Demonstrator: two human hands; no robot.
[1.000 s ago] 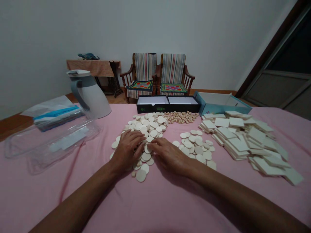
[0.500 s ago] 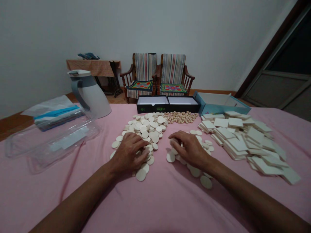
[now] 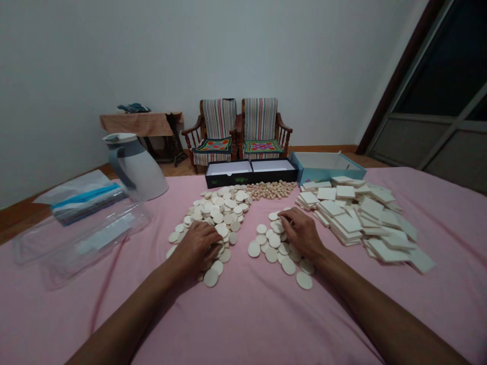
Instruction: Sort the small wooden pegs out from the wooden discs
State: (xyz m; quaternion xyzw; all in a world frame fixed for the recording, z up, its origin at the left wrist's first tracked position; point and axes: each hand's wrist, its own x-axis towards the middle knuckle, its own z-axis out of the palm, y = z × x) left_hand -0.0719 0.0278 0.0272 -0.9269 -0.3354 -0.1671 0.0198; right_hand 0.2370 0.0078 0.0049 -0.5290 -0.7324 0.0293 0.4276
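My left hand [image 3: 196, 248] lies curled on the front of a large heap of flat, round, cream-coloured discs [image 3: 216, 213], with its fingers over several of them. My right hand [image 3: 300, 233] rests on the back of a smaller group of the same discs [image 3: 271, 253], its fingertips among them. A narrow strip of pink cloth separates the two groups. Small round wooden beads [image 3: 271, 190] lie in a heap behind them. Square cream tiles [image 3: 353, 218] are stacked loosely to the right of my right hand. My palms hide whatever discs lie beneath them.
A pink sheet [image 3: 342, 314] covers the work surface. Behind the beads stand an open black box [image 3: 251, 173] and a light blue box [image 3: 323, 167]. A clear plastic container [image 3: 83, 243], a packet and a white jug [image 3: 139, 170] stand at the left.
My right hand has moved rightward from beside the large heap onto the smaller group, whose discs now spread further left and forward. The whole scene sits lower and smaller in view.
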